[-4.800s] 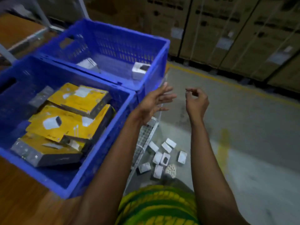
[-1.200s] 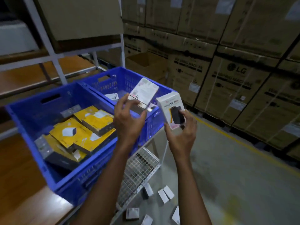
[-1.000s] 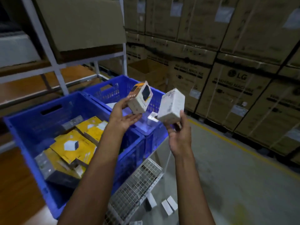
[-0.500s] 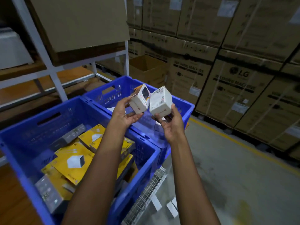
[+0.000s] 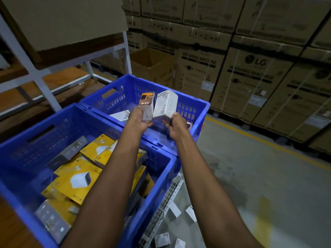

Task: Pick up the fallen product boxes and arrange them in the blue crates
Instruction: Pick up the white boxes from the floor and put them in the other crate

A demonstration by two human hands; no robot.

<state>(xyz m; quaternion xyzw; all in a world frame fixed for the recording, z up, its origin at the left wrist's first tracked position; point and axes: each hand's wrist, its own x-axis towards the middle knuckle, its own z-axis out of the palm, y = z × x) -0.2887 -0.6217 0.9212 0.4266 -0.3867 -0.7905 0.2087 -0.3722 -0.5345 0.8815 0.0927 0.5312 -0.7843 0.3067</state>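
Over the far blue crate (image 5: 197, 104), my left hand (image 5: 138, 120) grips a small white box with an orange "65W" face (image 5: 146, 104). Beside it my right hand (image 5: 176, 124) holds a plain white box (image 5: 165, 104) by its lower end. The two boxes touch side by side. Another white box (image 5: 119, 115) lies flat inside that crate. The near blue crate (image 5: 150, 185) holds several yellow and grey product boxes (image 5: 77, 178). A few small white boxes (image 5: 162, 238) lie on the floor below.
A wire mesh panel (image 5: 164, 199) leans by the near crate's right side. A white metal rack (image 5: 41, 76) with wooden shelves stands on the left. Stacked washing-machine cartons (image 5: 250, 68) line the back wall. Grey floor with a yellow line (image 5: 250, 140) lies to the right.
Both hands have carried their boxes forward and down over the far crate, turning them so they stand side by side. The view has tipped further down.
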